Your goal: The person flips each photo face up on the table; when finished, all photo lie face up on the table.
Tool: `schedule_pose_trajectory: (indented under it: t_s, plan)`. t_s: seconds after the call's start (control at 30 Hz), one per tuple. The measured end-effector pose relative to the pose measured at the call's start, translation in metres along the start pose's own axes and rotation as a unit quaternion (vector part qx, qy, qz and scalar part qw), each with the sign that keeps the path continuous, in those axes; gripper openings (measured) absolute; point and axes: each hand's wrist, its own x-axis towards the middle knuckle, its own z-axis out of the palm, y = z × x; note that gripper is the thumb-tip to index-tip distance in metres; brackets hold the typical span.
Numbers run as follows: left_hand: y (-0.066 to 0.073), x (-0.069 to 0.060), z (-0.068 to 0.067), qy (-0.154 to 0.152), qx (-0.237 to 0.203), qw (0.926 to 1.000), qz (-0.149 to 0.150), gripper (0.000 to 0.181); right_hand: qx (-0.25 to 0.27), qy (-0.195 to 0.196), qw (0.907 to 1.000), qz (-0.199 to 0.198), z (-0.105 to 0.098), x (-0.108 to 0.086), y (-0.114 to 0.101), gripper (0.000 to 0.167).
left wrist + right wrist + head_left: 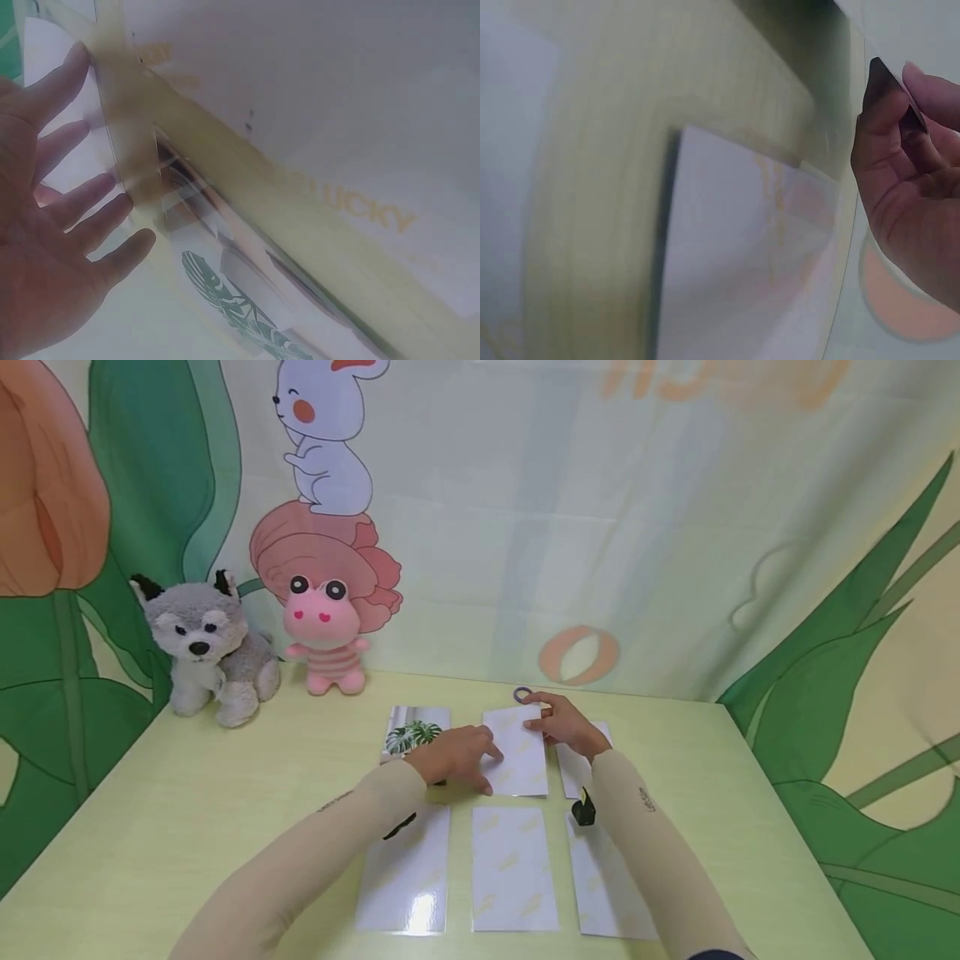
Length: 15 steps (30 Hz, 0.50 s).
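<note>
In the head view a white card (516, 756), back side up, is pinched at its upper right edge by the right hand (566, 724). The right wrist view shows that hand (911, 172) with thumb and fingers on the card's corner, a dark underside showing. The left hand (459, 758) is beside the card's left edge with fingers spread; in the left wrist view the hand (67, 217) holds nothing. Left of it lies a picture card with green leaves (415, 735), partly covered by the left arm.
Three white cards form the near row: left (405, 885), middle (514, 868) and right (611, 885). Another white card (573, 768) is partly under the right arm. A dark ring (522, 694) lies behind. Grey dog (213, 647) and pink (330, 635) plush toys stand back left.
</note>
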Motion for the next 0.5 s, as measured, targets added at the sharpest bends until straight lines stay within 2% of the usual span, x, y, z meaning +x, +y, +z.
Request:
schedule_pose_trajectory:
  t_s: [0.27, 0.4, 0.5]
  plan:
    - [0.0027, 0.0012, 0.0008, 0.001, -0.001, 1.0000, 0.004, 0.056, 0.018, 0.007, 0.9998, -0.003, -0.0004, -0.0018, 0.0016, 0.051]
    - [0.0026, 0.0001, -0.0009, 0.020, -0.035, 0.9991, 0.014, 0.051, 0.046, 0.011, 0.9988, -0.009, -0.0013, -0.0023, 0.0007, 0.051]
    - [0.0018, 0.0007, -0.0027, 0.042, -0.065, 0.9963, 0.036, 0.048, 0.079, 0.016, 0.9965, -0.022, -0.0024, -0.0031, -0.0028, 0.051]
